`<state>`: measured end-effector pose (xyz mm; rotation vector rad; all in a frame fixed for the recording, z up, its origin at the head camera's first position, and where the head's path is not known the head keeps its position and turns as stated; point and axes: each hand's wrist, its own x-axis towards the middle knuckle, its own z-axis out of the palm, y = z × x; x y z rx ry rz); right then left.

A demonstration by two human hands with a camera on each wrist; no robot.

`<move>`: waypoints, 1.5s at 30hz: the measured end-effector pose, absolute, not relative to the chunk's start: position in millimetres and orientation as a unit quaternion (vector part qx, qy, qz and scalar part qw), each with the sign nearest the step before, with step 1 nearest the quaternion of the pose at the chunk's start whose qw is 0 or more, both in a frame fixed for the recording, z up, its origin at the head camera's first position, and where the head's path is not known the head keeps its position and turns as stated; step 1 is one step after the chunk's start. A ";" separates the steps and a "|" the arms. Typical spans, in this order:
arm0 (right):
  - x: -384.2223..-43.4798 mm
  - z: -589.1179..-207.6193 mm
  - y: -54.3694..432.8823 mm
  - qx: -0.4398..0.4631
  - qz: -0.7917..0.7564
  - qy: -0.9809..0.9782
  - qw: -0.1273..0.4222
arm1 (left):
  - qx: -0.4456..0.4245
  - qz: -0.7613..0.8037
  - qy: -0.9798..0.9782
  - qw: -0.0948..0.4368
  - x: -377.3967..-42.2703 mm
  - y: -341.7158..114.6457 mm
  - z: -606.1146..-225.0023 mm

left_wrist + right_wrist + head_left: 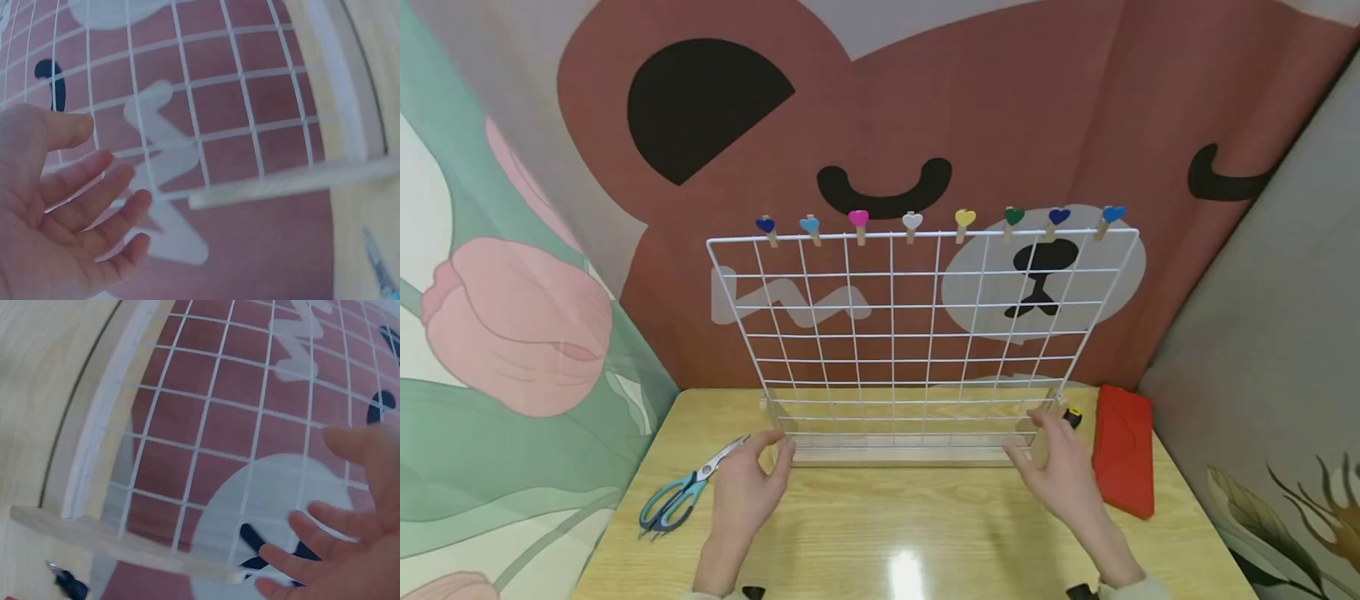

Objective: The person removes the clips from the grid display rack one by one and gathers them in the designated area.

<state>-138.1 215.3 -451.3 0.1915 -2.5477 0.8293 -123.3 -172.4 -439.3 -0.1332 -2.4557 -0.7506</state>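
Observation:
A white wire grid panel (892, 306) stands upright in a pale wooden base (895, 457) with a side piece at each end. Small wooden clothespins topped with coloured hearts, such as the pink one (859, 218), line its top wire. My left hand (748, 487) is beside the base's left end, thumb and fingers spread apart. At the right end is my right hand (1060, 467), likewise with thumb and fingers apart. Both wrist views show loosely bent fingers, the left hand (75, 206) and right hand (344, 531) each overlapping the grid and holding nothing.
Blue-handled scissors (703, 472) lie left of my left hand. A red case (1123, 454) lies at the table's right side. Between it and the base sits a short black-and-yellow screwdriver (1072, 417). Printed curtains (1000, 100) hang close behind the table (850, 533).

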 end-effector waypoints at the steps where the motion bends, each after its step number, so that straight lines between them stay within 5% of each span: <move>1: -140.4 -453.6 218.9 0.061 0.316 -0.915 0.245 | -0.045 -0.287 -0.909 0.298 -124.1 -177.2 -436.1; 7: -161.9 -461.7 248.7 -0.022 0.384 -0.881 0.277 | -0.040 -0.322 -0.869 0.374 -134.6 -200.7 -408.0; 14: -186.5 -462.5 278.5 -0.060 0.462 -0.874 0.140 | -0.076 -0.316 -0.834 0.446 -153.8 -212.5 -360.8; 20: -200.0 -470.7 285.4 -0.053 0.541 -0.838 0.053 | -0.076 -0.331 -0.831 0.441 -167.2 -213.0 -322.9; 45: -202.2 -475.1 289.4 -0.047 0.626 -0.778 -0.019 | -0.131 -0.283 -0.856 0.412 -186.0 -209.8 -224.6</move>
